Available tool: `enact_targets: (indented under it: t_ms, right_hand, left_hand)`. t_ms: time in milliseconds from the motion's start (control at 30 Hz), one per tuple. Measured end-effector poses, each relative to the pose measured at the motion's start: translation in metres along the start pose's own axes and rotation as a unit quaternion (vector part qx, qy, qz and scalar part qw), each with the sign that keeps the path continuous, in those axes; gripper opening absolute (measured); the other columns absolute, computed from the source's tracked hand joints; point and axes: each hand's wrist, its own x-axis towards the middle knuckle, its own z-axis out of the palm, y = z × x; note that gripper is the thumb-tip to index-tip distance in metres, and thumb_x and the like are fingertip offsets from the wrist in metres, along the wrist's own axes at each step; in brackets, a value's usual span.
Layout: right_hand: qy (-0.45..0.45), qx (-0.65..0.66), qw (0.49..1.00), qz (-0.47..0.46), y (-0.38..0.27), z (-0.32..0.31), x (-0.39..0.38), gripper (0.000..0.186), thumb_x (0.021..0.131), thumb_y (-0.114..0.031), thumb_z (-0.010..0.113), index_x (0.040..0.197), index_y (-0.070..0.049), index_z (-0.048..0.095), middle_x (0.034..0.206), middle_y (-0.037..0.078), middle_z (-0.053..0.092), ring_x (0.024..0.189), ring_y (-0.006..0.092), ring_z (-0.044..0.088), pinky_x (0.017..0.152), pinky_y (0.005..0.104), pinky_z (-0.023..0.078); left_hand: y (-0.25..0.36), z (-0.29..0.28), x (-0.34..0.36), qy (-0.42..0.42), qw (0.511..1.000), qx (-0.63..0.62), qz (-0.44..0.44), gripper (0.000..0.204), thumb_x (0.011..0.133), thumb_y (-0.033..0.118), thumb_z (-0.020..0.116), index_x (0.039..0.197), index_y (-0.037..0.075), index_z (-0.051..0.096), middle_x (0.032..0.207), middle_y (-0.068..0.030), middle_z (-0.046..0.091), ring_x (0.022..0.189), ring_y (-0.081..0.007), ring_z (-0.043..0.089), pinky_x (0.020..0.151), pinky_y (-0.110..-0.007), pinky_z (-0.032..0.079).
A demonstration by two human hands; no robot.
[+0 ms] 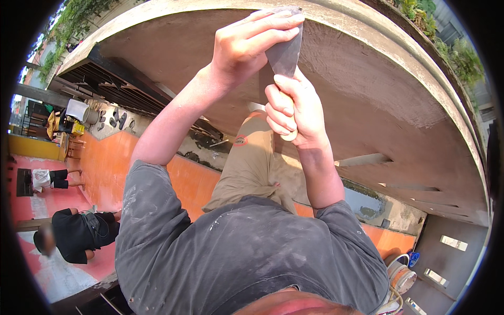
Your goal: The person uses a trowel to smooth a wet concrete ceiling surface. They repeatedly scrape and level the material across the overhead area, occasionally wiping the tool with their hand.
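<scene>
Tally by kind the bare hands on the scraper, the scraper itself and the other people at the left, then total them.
Hands: 2 (left hand, right hand)
Scraper: 1
Other people: 2 (person in black, person in a white top)
Total: 5

Bright daylight, seemingly from above; strong highlights on left hand [239,44]; wall face [378,100] in softer shade; hands fairly sharp; ledge [123,23] bowed by fisheye; rim black, bluish fringing.
</scene>
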Motion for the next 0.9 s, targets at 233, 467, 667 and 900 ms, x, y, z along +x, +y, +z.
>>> enact_targets:
  t_ms: [233, 467, 667, 900]
  right_hand:
    - [0.049, -0.031, 0.998, 0.013, 0.02, -0.02, -0.019, 0.018, 0.108, -0.013, 0.038, 0.125, -0.011, 0.043, 0.053, 0.001, 0.036, 0.03, 0.01, 0.029, 0.027, 0.0253, 0.027]
    - [0.065, -0.035, 0.997, 0.013, 0.031, -0.034, -0.031, 0.026, 0.108, -0.013, 0.038, 0.133, -0.013, 0.042, 0.053, 0.0, 0.035, 0.03, 0.0094, 0.027, 0.027, 0.0257, 0.027]
    - [0.066, -0.045, 0.997, 0.006, 0.021, -0.036, -0.026, 0.031, 0.108, -0.012, 0.038, 0.138, -0.013, 0.04, 0.053, 0.001, 0.036, 0.03, 0.0097, 0.027, 0.027, 0.0257, 0.027]
    - [0.097, -0.018, 0.995, 0.029, 0.04, -0.041, -0.043, 0.028, 0.107, -0.013, 0.041, 0.134, -0.005, 0.045, 0.054, 0.0, 0.037, 0.032, 0.0084, 0.029, 0.029, 0.0254, 0.029]
  left_hand:
    - [0.031, 0.0, -0.025, -0.044, 0.998, -0.036, -0.034, 0.018, 0.075, 0.002, 0.073, 0.093, 0.003, 0.074, 0.113, -0.0099, 0.077, 0.106, -0.0277, 0.075, 0.094, -0.04, 0.062]
    - [0.045, 0.012, -0.045, -0.044, 0.997, -0.048, -0.045, 0.02, 0.076, 0.006, 0.075, 0.096, 0.004, 0.073, 0.113, -0.0092, 0.077, 0.106, -0.0257, 0.074, 0.093, -0.039, 0.062]
    - [0.039, 0.016, -0.032, -0.028, 0.998, -0.045, -0.046, 0.021, 0.075, 0.006, 0.076, 0.096, 0.005, 0.073, 0.115, -0.0087, 0.077, 0.108, -0.0258, 0.074, 0.095, -0.039, 0.062]
    - [0.058, 0.018, -0.058, -0.068, 0.992, -0.076, -0.078, 0.02, 0.076, 0.009, 0.078, 0.095, 0.005, 0.072, 0.118, -0.0092, 0.075, 0.109, -0.026, 0.073, 0.095, -0.039, 0.062]
